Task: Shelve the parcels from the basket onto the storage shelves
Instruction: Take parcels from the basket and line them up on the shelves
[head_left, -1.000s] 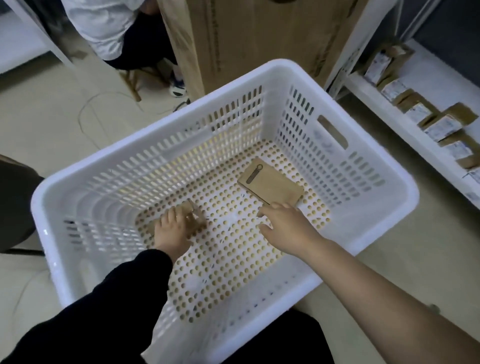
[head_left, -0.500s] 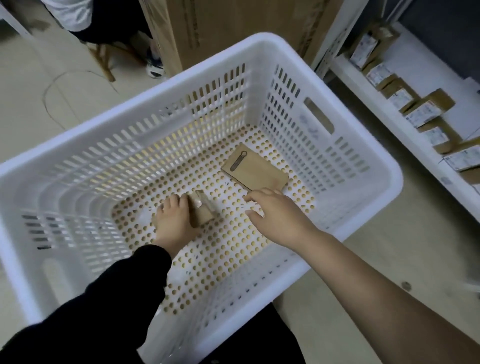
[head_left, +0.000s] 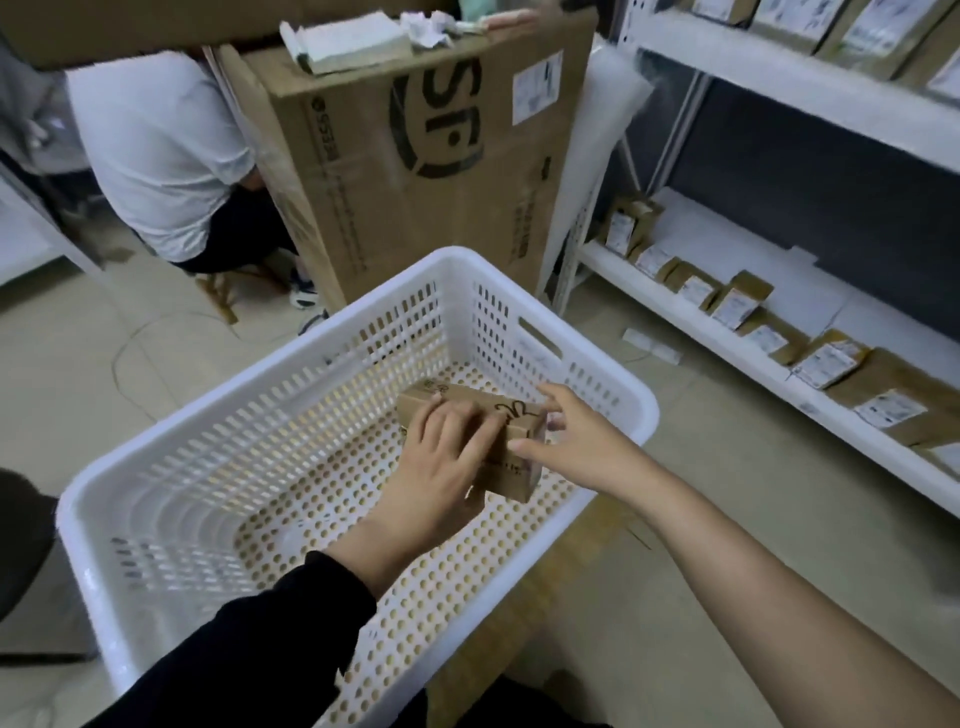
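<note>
Above the white perforated basket (head_left: 613, 400), my left hand (head_left: 447, 467) grips a small brown cardboard parcel (head_left: 511, 475) with black scribbles on top. Its fingers lie over the parcel's top. My right hand (head_left: 571, 441) touches the parcel's right end with spread, fairly straight fingers. The hands and parcel hide the basket floor beneath them, and no other parcel shows inside. To the right, the white lower storage shelf (head_left: 691, 322) carries a row of several brown parcels (head_left: 737, 301) with white labels. More parcels sit on the upper shelf (head_left: 810, 88).
A tall cardboard carton (head_left: 415, 156) stands just behind the basket, against the shelf post. A person in a white shirt (head_left: 156, 156) sits at the back left. A dark object (head_left: 21, 545) is at the left edge. Beige floor lies between basket and shelf.
My left hand has lifted the small parcel off the basket floor, and my right hand has come up against it. The view has tilted up toward the shelves. The flat parcel is out of sight.
</note>
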